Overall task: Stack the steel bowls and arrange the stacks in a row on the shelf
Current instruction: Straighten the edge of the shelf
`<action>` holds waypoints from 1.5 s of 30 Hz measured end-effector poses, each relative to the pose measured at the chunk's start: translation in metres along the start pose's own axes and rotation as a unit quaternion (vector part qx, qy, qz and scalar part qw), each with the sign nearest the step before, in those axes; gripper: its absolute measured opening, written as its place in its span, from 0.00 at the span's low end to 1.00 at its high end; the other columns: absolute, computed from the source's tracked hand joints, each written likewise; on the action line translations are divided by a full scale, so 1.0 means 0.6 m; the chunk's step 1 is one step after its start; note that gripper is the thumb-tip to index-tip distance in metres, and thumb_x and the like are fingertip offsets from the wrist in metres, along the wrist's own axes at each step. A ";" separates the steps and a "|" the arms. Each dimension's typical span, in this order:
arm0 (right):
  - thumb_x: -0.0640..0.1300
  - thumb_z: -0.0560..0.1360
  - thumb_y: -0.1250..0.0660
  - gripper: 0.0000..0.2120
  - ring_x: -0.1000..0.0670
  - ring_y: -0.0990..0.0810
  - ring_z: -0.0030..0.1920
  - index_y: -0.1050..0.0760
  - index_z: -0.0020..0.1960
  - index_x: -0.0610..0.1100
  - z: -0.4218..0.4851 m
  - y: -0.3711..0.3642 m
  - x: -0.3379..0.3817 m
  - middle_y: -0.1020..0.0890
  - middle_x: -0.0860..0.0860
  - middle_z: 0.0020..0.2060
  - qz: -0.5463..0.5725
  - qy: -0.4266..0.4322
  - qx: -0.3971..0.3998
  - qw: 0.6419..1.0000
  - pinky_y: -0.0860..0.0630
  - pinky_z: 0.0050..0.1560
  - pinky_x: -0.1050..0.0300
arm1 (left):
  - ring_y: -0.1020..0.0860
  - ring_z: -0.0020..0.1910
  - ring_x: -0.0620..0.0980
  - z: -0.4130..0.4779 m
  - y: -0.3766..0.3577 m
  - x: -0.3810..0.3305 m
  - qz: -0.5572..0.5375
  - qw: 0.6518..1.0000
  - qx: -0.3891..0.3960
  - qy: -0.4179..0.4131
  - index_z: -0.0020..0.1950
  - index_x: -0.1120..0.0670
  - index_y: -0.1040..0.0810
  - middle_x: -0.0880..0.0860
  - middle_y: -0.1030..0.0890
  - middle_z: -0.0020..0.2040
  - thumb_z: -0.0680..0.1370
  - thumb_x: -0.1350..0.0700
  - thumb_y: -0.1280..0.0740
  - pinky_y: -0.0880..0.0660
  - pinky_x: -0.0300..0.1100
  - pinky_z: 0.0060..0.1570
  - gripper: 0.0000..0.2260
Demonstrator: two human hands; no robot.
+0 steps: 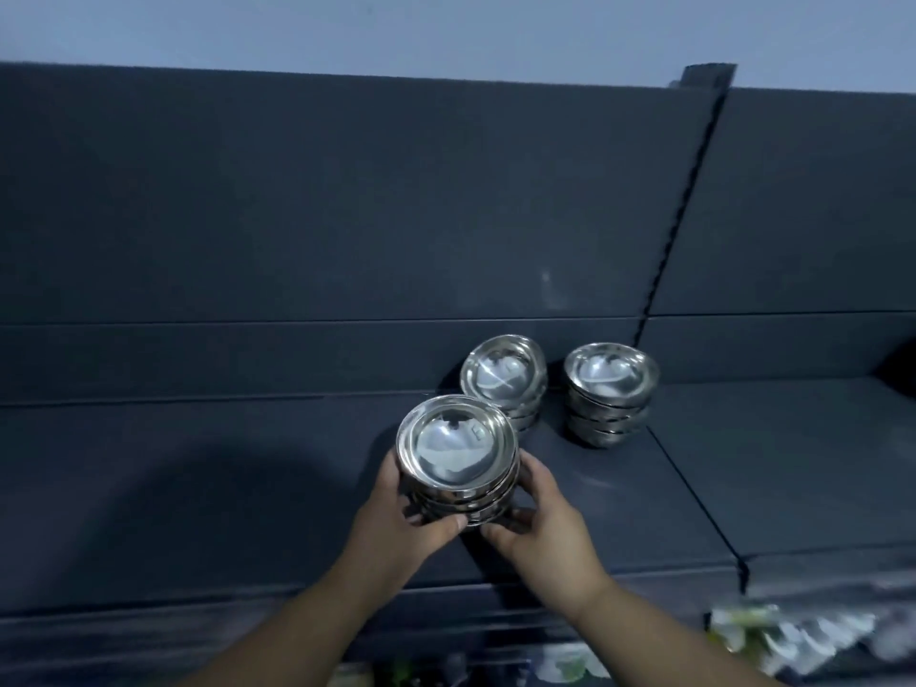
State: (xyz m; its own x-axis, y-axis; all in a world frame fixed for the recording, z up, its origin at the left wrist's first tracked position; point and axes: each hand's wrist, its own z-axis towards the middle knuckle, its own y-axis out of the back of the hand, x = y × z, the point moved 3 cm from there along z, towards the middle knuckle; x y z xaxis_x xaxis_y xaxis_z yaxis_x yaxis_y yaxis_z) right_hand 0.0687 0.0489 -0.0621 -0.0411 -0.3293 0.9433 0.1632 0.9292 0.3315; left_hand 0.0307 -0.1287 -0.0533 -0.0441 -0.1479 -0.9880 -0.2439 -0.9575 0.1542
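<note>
**Head view: both hands around a third stack of steel bowls**

Head camera first, and it is the only view we have. We see a dark shelf (248, 463) with a dark back panel (347, 215) rising behind it, and a slotted upright (689, 205) running up the panel on the right.

Near the middle of the shelf, we find the near stack of bowls (458, 456), several steel bowls nested rim-up. Our left hand (401, 518) wraps the left side of this stack, thumb across the near lower edge. Our right hand (538, 525) wraps the right side, with fingers curled against the lower bowls. Both hands are closed on the stack, pressing it from opposite sides. We cannot tell whether its base rests on the shelf or sits just above it.

Farther back stand two more stacks, close to the back panel. The middle stack (503, 376) sits just behind and to the right of the held one; from here the two overlap, so we cannot tell whether they touch. The right stack (610, 389) stands beside it, apart by a small gap, and looks upright.

Below the shelf's front edge, at the lower right, we see blurred pale packets (793, 637) that we cannot identify.
</note>
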 end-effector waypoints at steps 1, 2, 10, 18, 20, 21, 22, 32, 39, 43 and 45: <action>0.35 0.68 0.25 0.39 0.60 0.17 0.52 0.37 0.71 0.58 -0.026 0.032 -0.005 0.21 0.66 0.54 0.001 -0.002 -0.012 1.000 0.21 0.57 0.57 | 0.19 0.54 0.42 -0.017 -0.034 -0.011 -0.005 1.000 0.011 0.000 0.67 0.43 0.33 0.45 0.18 0.57 0.65 0.63 0.22 0.23 0.39 0.54 0.36; 0.35 0.68 0.24 0.38 0.60 0.17 0.52 0.37 0.70 0.59 -0.055 0.068 -0.008 0.21 0.67 0.55 0.003 0.001 -0.023 1.000 0.20 0.56 0.60 | 0.19 0.54 0.42 -0.034 -0.070 -0.023 -0.010 1.000 0.025 -0.003 0.67 0.44 0.33 0.46 0.18 0.57 0.66 0.64 0.22 0.23 0.37 0.53 0.36; 0.44 0.67 0.23 0.37 0.61 0.21 0.51 0.37 0.70 0.58 -0.303 0.416 -0.099 0.24 0.67 0.51 -0.097 -0.032 -0.140 0.985 0.22 0.59 0.57 | 0.20 0.54 0.38 -0.176 -0.440 -0.100 -0.025 0.988 0.153 -0.028 0.65 0.44 0.33 0.44 0.20 0.57 0.67 0.64 0.22 0.23 0.35 0.54 0.33; 0.49 0.59 0.25 0.38 0.56 0.18 0.53 0.34 0.67 0.57 -0.525 0.666 -0.211 0.19 0.59 0.56 -0.090 -0.122 -0.255 0.955 0.20 0.56 0.48 | 0.24 0.59 0.46 -0.287 -0.756 -0.117 0.020 0.955 0.295 -0.017 0.63 0.38 0.36 0.43 0.22 0.60 0.56 0.47 0.19 0.27 0.52 0.64 0.41; 0.53 0.57 0.26 0.37 0.55 0.17 0.51 0.33 0.64 0.61 -0.554 0.703 -0.235 0.19 0.58 0.56 -0.075 -0.140 -0.281 0.946 0.20 0.55 0.47 | 0.25 0.59 0.43 -0.299 -0.809 -0.119 0.025 0.947 0.320 -0.020 0.62 0.38 0.36 0.45 0.23 0.62 0.58 0.49 0.19 0.26 0.45 0.62 0.39; 0.54 0.56 0.26 0.36 0.54 0.16 0.51 0.33 0.63 0.62 -0.561 0.719 -0.248 0.19 0.58 0.56 -0.066 -0.148 -0.289 0.943 0.20 0.55 0.47 | 0.26 0.57 0.41 -0.302 -0.834 -0.122 0.025 0.942 0.335 -0.027 0.63 0.39 0.37 0.43 0.24 0.61 0.62 0.52 0.19 0.26 0.37 0.56 0.36; 0.54 0.56 0.26 0.36 0.54 0.16 0.51 0.34 0.63 0.63 -0.566 0.734 -0.261 0.19 0.58 0.56 -0.059 -0.154 -0.296 0.941 0.20 0.56 0.47 | 0.27 0.55 0.39 -0.301 -0.855 -0.126 0.027 0.937 0.347 -0.032 0.62 0.40 0.37 0.40 0.25 0.58 0.65 0.55 0.20 0.27 0.30 0.50 0.34; 0.43 0.65 0.23 0.37 0.63 0.19 0.49 0.35 0.69 0.54 -0.419 0.909 -0.306 0.22 0.64 0.52 -0.066 -0.162 -0.323 0.930 0.21 0.56 0.55 | 0.22 0.54 0.40 -0.118 -1.044 -0.153 -0.002 0.925 0.378 -0.046 0.59 0.39 0.33 0.43 0.22 0.58 0.65 0.59 0.21 0.23 0.39 0.55 0.32; 0.54 0.62 0.23 0.37 0.60 0.19 0.55 0.36 0.66 0.61 -0.209 1.042 -0.316 0.21 0.64 0.56 -0.077 -0.154 -0.300 0.938 0.21 0.57 0.52 | 0.21 0.57 0.42 0.107 -1.146 -0.195 -0.005 0.931 0.362 -0.047 0.58 0.34 0.32 0.44 0.19 0.57 0.58 0.49 0.22 0.25 0.49 0.62 0.33; 0.47 0.67 0.23 0.34 0.60 0.21 0.52 0.36 0.67 0.59 -0.128 1.123 -0.323 0.27 0.70 0.49 -0.097 -0.150 -0.291 0.940 0.22 0.53 0.59 | 0.22 0.60 0.44 0.192 -1.218 -0.201 -0.017 0.932 0.360 -0.043 0.57 0.28 0.34 0.43 0.21 0.60 0.58 0.47 0.21 0.25 0.52 0.62 0.35; 0.44 0.68 0.23 0.33 0.62 0.22 0.48 0.37 0.66 0.59 -0.096 1.162 -0.334 0.28 0.69 0.48 -0.099 -0.149 -0.286 0.942 0.23 0.50 0.65 | 0.21 0.59 0.44 0.221 -1.252 -0.201 -0.021 0.935 0.351 -0.040 0.56 0.25 0.35 0.42 0.21 0.61 0.58 0.47 0.21 0.25 0.51 0.62 0.35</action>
State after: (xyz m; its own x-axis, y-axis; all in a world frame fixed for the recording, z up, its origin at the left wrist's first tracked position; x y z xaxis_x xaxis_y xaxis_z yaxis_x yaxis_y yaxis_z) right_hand 0.2477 0.7531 -0.0210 -0.3866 -0.3459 0.8549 0.6238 0.5847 0.5187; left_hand 0.0907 0.6415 -0.0490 -0.0852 -0.0683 -0.9940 -0.8219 -0.5592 0.1089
